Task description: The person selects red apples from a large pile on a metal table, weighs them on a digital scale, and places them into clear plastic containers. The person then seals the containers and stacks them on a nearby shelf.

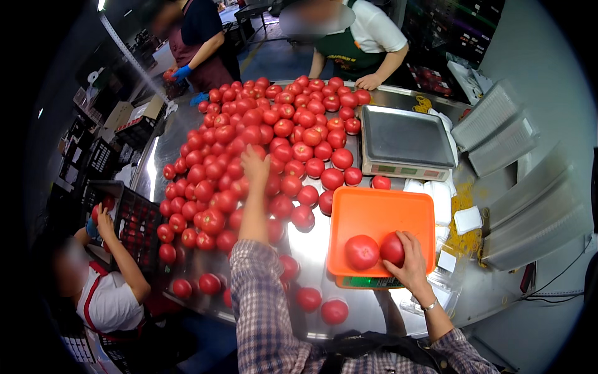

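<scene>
My right hand (pixel 407 262) grips a red tomato (pixel 391 248) in an orange plastic tray (pixel 380 203). Beside it, in the same tray, lies another tomato (pixel 362 252). The tray rests on a scale with a lit green display (pixel 362 282); most of that scale is hidden beneath it. My left hand (pixel 255 166) is stretched over a large heap of tomatoes (pixel 212 170), its fingers apart at a tomato near the middle. Motion blur hides whether the fingertips touch it.
A second scale with a grey platform (pixel 406 135) stands behind the tray. Stacked clear plastic containers (pixel 532 224), white foam pads (pixel 467 219) and yellow rubber bands (pixel 460 198) lie right. Co-workers stand across the metal table (pixel 303 240); another handles a tomato by a black crate (pixel 135 229).
</scene>
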Available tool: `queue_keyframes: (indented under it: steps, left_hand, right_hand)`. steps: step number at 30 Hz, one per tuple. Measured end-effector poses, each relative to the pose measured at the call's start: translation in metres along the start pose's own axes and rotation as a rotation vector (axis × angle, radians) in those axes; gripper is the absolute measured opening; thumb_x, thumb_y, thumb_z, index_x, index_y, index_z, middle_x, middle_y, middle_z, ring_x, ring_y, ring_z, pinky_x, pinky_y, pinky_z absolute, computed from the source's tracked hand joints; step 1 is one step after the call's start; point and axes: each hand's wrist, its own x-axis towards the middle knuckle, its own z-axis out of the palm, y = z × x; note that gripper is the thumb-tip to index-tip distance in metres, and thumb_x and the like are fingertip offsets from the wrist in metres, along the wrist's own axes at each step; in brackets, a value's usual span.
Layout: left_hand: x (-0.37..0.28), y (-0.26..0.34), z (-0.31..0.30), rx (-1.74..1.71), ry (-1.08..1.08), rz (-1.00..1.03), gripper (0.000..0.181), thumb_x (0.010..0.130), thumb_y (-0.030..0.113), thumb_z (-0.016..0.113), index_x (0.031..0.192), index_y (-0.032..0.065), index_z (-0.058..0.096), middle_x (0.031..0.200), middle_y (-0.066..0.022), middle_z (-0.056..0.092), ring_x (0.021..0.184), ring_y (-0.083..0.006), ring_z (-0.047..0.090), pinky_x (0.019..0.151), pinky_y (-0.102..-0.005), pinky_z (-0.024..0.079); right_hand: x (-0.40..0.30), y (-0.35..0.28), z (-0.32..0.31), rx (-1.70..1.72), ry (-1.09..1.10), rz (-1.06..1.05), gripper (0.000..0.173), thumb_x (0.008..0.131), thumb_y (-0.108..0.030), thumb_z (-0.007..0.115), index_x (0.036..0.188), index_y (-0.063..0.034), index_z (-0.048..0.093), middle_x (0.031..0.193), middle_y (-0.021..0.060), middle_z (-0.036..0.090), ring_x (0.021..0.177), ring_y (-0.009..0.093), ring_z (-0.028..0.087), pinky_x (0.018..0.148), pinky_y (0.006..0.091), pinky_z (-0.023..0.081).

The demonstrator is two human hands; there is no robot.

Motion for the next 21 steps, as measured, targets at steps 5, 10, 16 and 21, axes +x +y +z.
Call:
queue_keyframes:
  steps: [5,10,16,21]
  left_hand:
    - [0.012,0.002,0.003,0.052,-0.037,-0.134,0.087,0.073,0.039,0.079,0.142,0.0126,0.033,0.128,-0.0235,0.047,0.110,-0.0418,0.056,0.089,-0.0523,0.049]
    - [0.000,-0.012,-0.005,-0.332,0.161,0.099,0.082,0.068,0.032,0.081,0.135,0.0067,0.042,0.122,-0.0255,0.052,0.110,-0.0450,0.053,0.095,-0.0464,0.045]
    - [-0.088,0.003,-0.049,-0.312,0.041,0.276,0.080,0.067,0.030,0.082,0.135,0.0095,0.044,0.125,-0.0218,0.049,0.116,-0.0418,0.049,0.099,-0.0462,0.043]
    - [-0.168,-0.024,-0.066,0.152,-0.171,0.386,0.081,0.066,0.027,0.083,0.137,0.0175,0.043,0.120,-0.0201,0.046,0.110,-0.0422,0.049,0.093,-0.0500,0.046]
  right_hand:
    - [0.003,0.001,0.006,0.037,-0.017,0.018,0.079,0.065,-0.022,0.084,0.133,-0.0087,0.047,0.129,0.0201,0.046,0.115,0.039,0.052,0.094,0.0440,0.048]
    - [0.003,0.000,0.010,0.040,-0.013,0.007,0.078,0.066,-0.021,0.084,0.133,-0.0079,0.047,0.128,0.0198,0.045,0.115,0.040,0.052,0.093,0.0443,0.048]
    - [-0.003,0.012,0.014,0.152,0.069,0.028,0.073,0.068,-0.021,0.082,0.131,-0.0074,0.048,0.125,0.0188,0.047,0.113,0.039,0.051,0.093,0.0448,0.047]
    - [-0.004,0.022,0.010,0.115,0.071,-0.012,0.075,0.070,-0.023,0.081,0.134,-0.0075,0.045,0.124,0.0194,0.048,0.114,0.040,0.050,0.097,0.0461,0.043]
